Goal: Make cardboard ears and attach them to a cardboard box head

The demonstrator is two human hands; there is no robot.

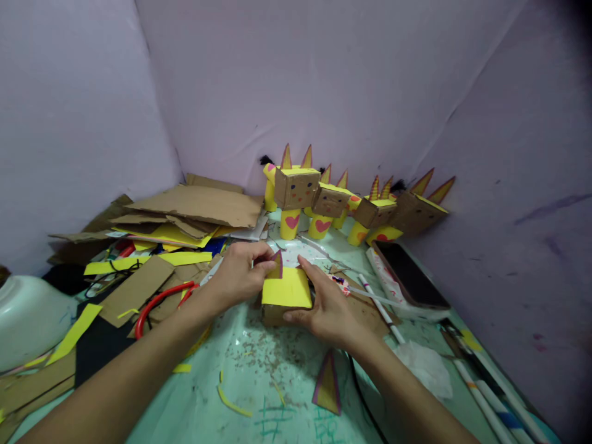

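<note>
My left hand (pixel 243 268) is closed, thumb and fingers pinching a small pointed triangle with a purple edge (pixel 278 264). That triangle stands at the back left of a small cardboard box with a yellow top (pixel 287 287); whether it is stuck there I cannot tell. Around the right side of the box, my right hand (pixel 330 305) grips it, thumb at the front and a finger at the back corner. A second purple-edged triangle (pixel 327 388) lies on the table just in front of my right hand.
Several yellow figures with cardboard box heads (pixel 296 188) stand along the back wall. Cardboard sheets (pixel 194 203) and red-handled scissors (pixel 160 301) lie at left, beside a white rounded object (pixel 32 317). At right are a phone (pixel 409 274), crumpled tissue (pixel 424 369) and a black cable (pixel 363 394).
</note>
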